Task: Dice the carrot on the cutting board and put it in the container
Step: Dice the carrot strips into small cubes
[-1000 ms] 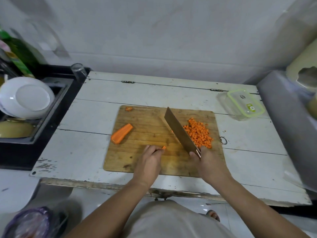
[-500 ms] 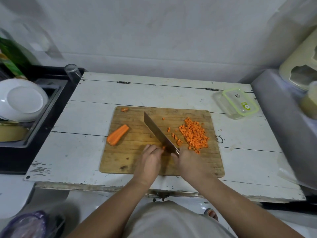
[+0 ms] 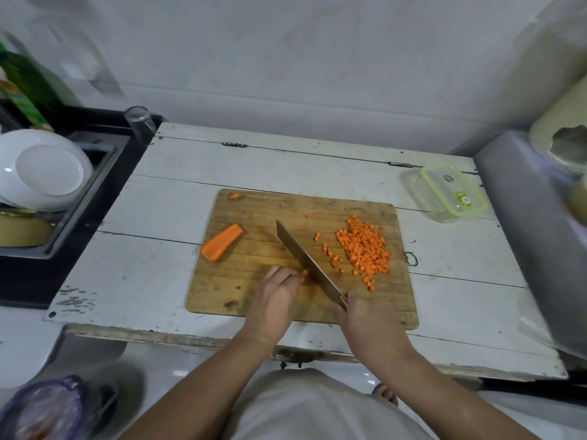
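On the cutting board [image 3: 254, 300], the left hand [image 3: 274, 300] pinches a small carrot stub [image 3: 305, 272] against the knife [image 3: 305, 260], whose handle the right hand [image 3: 365, 315] grips. Bright orange dice [image 3: 365, 249] pile up to the right; a large carrot piece [image 3: 221, 242] lies left. The container [image 3: 451, 193] sits far right on the white tabletop [image 3: 158, 268], its label unreadable. White plates [image 3: 44, 169] fill the sink.
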`<move>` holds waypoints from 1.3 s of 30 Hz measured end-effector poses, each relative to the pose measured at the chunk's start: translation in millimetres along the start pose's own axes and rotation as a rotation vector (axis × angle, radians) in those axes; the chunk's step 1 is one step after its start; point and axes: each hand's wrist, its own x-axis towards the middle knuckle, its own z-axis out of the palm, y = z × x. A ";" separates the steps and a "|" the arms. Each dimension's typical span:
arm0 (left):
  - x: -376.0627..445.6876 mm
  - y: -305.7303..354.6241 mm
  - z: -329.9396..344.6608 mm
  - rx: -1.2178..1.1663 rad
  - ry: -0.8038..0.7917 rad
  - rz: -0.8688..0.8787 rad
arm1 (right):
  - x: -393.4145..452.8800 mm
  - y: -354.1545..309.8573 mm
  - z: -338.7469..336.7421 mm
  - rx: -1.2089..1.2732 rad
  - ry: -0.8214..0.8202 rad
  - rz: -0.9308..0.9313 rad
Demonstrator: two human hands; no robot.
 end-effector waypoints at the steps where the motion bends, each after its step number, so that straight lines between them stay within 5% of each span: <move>1: 1.1 -0.5 0.1 0.001 -0.004 0.005 | 6.5 -5.8 1.9 0.034 0.006 0.010; 10: -10.8 -4.2 -7.3 0.053 -0.009 0.110 | 19.8 0.5 -4.8 0.254 0.032 0.081; 21: -11.2 -6.7 -3.9 0.063 -0.027 0.102 | 6.5 -25.7 -3.6 0.058 -0.010 0.021; 29: -13.6 -4.5 -6.6 0.084 -0.022 0.080 | 18.2 -8.3 -8.4 0.256 -0.002 0.083; 39: -17.5 -4.2 -8.9 0.075 -0.030 0.070 | -8.4 0.9 -7.3 0.202 0.017 0.020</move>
